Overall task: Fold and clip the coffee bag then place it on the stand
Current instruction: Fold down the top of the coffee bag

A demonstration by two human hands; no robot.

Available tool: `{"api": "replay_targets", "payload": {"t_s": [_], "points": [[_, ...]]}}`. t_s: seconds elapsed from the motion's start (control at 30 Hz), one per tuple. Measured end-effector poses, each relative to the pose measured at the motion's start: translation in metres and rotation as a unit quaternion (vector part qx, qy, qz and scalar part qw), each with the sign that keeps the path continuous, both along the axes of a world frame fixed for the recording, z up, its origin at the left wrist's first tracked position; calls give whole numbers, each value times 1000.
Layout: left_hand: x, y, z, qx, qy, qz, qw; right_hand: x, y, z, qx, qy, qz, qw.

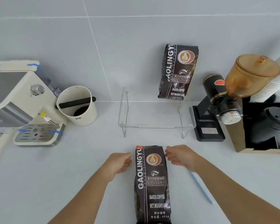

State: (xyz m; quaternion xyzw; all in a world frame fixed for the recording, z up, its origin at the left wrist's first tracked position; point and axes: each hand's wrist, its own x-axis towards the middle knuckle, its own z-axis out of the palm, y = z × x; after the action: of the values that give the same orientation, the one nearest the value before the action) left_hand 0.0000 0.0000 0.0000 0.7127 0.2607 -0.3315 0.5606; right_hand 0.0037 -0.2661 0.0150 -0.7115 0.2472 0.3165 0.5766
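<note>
A dark brown coffee bag [152,183] stands upright on the white counter close to me, its top edge flat. My left hand [120,162] hovers just left of the bag's top, fingers loosely curled, holding nothing. My right hand [179,155] is at the bag's upper right corner with its fingertips touching or nearly touching it. A long pale blue clip [201,186] lies on the counter, partly under my right forearm. The clear acrylic stand [153,125] sits behind the bag, and a second coffee bag [176,71] rests on its far right side against the wall.
A cream espresso machine [21,101] and a cream knock box [78,105] stand at the left. A black grinder [217,107] with an amber hopper and a black cup-and-lid holder [265,126] stand at the right. A grey tiled wall is behind.
</note>
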Motion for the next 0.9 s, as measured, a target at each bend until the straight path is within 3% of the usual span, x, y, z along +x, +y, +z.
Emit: {"api": "replay_targets", "payload": {"t_s": [0.27, 0.53, 0.9], "points": [[7, -28, -1, -57, 10, 37, 998, 6, 14, -6, 32, 21, -29, 999], [11, -33, 6, -96, 4, 67, 993, -1, 32, -3, 41, -52, -108, 992], [-28, -24, 51, -116, -103, 55, 986, -40, 46, 46, 39, -107, -138, 984]]}}
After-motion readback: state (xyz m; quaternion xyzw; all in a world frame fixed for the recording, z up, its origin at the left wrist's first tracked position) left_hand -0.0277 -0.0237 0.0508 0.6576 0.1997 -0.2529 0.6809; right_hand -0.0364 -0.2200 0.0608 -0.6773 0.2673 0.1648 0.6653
